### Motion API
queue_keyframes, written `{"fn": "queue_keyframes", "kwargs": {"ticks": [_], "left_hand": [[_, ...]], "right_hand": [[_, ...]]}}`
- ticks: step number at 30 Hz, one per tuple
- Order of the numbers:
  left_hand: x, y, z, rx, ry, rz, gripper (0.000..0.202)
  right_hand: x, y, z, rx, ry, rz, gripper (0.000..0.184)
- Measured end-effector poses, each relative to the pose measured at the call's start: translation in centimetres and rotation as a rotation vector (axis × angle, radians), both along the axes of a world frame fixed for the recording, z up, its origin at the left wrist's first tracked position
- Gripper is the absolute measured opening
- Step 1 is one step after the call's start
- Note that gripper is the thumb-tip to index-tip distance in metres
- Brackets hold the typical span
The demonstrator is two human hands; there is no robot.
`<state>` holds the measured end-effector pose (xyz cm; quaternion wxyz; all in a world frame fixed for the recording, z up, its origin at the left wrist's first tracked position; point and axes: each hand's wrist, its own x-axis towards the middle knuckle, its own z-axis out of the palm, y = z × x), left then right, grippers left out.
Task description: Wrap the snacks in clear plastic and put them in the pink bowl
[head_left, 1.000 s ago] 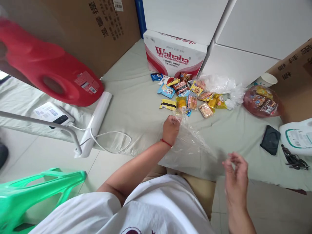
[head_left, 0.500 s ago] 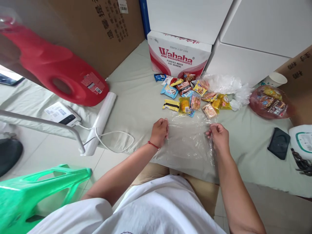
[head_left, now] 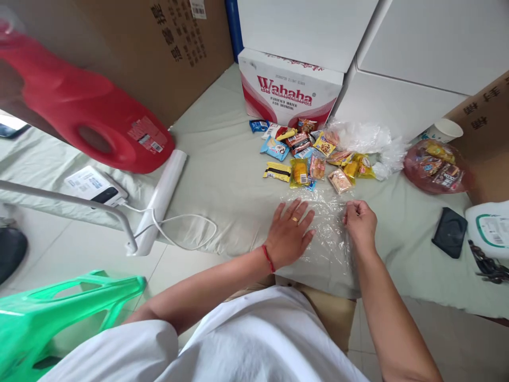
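A clear plastic bag [head_left: 328, 233] lies flat on the pale green sheet [head_left: 222, 164] in front of me. My left hand [head_left: 289, 232] rests palm down on its left part, fingers spread, a ring on one finger and a red string at the wrist. My right hand [head_left: 360, 222] is closed in a pinch on the bag's right top edge. Just beyond the bag lies a loose heap of small snack packets [head_left: 308, 154].
A Wahaha water carton [head_left: 289, 93] and white boxes stand behind the snacks. A crumpled clear bag [head_left: 363, 139], a red bag of snacks [head_left: 434, 165], a paper cup [head_left: 446, 129] and a black phone [head_left: 448, 232] lie right. A red jug [head_left: 85, 114], white roll [head_left: 161, 199] and green stool [head_left: 59, 313] sit left.
The bag went from hanging in my left hand to lying spread on the sheet. My left hand let go of its corner and now presses flat on it; my right hand took the right edge.
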<state>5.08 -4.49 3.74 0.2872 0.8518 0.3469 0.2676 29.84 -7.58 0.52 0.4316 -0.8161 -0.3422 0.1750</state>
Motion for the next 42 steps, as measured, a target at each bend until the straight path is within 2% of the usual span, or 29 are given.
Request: {"fn": "queue_keyframes", "kwargs": {"ticks": [2,4,6,8,9,11,13,14,16,18,19,21,23,25,26,28,30,33,36,42], "left_hand": [[0.1,-0.3,-2.3,0.065,0.222,-0.036,0.052],[-0.8,-0.8,-3.7,0.097,0.356,-0.033,0.06],[-2.1,-1.4,-3.7,0.102,0.387,-0.018,0.066],[-3.0,-1.8,-2.4,0.094,0.333,-0.001,0.067],[-3.1,-1.8,-1.6,0.092,0.281,-0.002,0.065],[-2.5,-1.2,0.1,0.079,0.144,-0.05,0.056],[-1.2,0.1,0.8,0.029,0.009,-0.128,0.045],[-0.4,1.0,0.7,-0.004,-0.038,-0.156,0.041],[0.8,3.1,-0.3,-0.042,-0.053,-0.147,0.038],[1.3,4.8,-1.9,-0.003,0.054,-0.098,0.04],[1.3,5.5,-2.7,0.041,0.135,-0.084,0.042],[0.8,6.3,-3.9,0.14,0.297,-0.073,0.047],[0.3,6.4,-4.3,0.215,0.404,-0.072,0.051],[0.0,6.3,-4.2,0.246,0.455,-0.068,0.054],[0.0,6.2,-4.1,0.255,0.469,-0.071,0.055],[0.0,6.2,-3.8,0.269,0.48,-0.08,0.055],[0.0,6.2,-3.7,0.279,0.481,-0.093,0.055],[-0.2,6.4,-3.8,0.28,0.476,-0.09,0.057],[-0.3,6.7,-4.0,0.274,0.461,-0.087,0.057],[-0.4,6.9,-4.1,0.254,0.402,-0.112,0.055]], "right_hand": [[1.2,-0.8,0.1,-0.028,-0.111,-0.031,0.031],[2.7,-1.7,0.8,-0.028,-0.262,-0.085,0.031],[3.4,-3.0,2.1,0.02,-0.413,-0.133,0.035],[2.8,-4.3,3.7,0.097,-0.532,-0.126,0.033],[1.8,-5.0,4.4,0.137,-0.573,-0.08,0.03],[-1.1,-6.5,4.9,0.181,-0.605,0.129,0.025],[-4.2,-7.9,4.1,0.152,-0.571,0.441,0.029],[-5.4,-8.7,3.4,0.115,-0.543,0.586,0.033],[-6.5,-10.4,1.6,0.024,-0.498,0.791,0.042],[-5.8,-12.0,0.4,-0.05,-0.474,0.877,0.045],[-4.9,-12.6,0.4,-0.076,-0.464,0.899,0.045],[-3.0,-12.8,1.3,-0.106,-0.45,0.902,0.042],[-1.5,-11.0,3.1,-0.081,-0.472,0.831,0.039],[-1.1,-6.9,4.7,-0.028,-0.53,0.759,0.038],[-1.3,-4.2,5.1,-0.018,-0.554,0.776,0.037],[-2.2,1.8,5.0,-0.034,-0.604,0.86,0.038],[-3.2,7.3,4.1,-0.133,-0.673,0.914,0.04],[-4.1,12.5,2.7,-0.282,-0.777,0.91,0.057],[-4.0,13.9,2.4,-0.357,-0.815,0.873,0.066],[-4.2,11.9,3.6,-0.405,-0.912,0.9,0.044]]}}
